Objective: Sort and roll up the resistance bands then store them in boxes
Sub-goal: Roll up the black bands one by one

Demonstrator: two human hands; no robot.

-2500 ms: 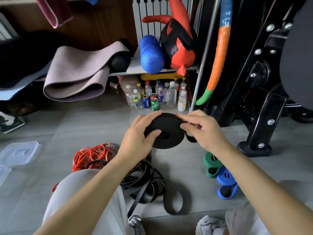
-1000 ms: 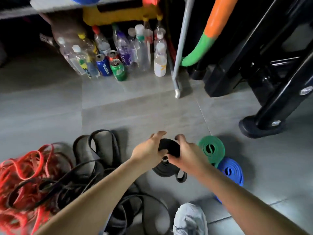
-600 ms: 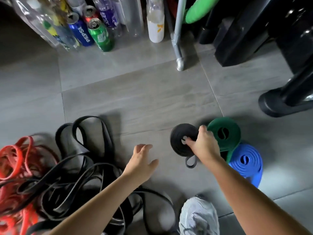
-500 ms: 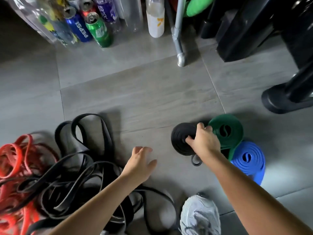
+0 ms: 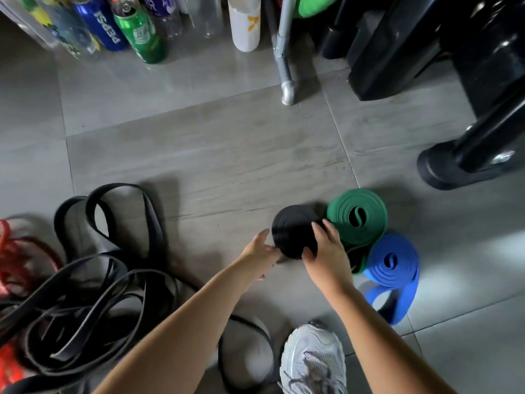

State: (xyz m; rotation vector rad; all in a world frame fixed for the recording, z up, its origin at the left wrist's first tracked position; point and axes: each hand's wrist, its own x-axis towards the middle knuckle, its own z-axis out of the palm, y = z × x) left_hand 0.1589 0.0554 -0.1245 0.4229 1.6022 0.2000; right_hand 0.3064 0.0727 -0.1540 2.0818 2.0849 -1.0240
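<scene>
"Head view: where is the black roll (image 5: 295, 231) now?"
"On the floor (image 5: 227, 155), touching the green roll (image 5: 358, 217) on its left side. The right hand (image 5: 326, 254) grips it, fingers curled over its top, as it did half a second ago."
"And the left hand (image 5: 260, 251)?"
"It was hovering apart, farther left of the green roll. Now its straight fingers touch the black roll's edge."

Loose bands (image 5: 99, 280) lie left — single roll (image 5: 294, 231) beside paired rolls (image 5: 358, 220), right.
</scene>
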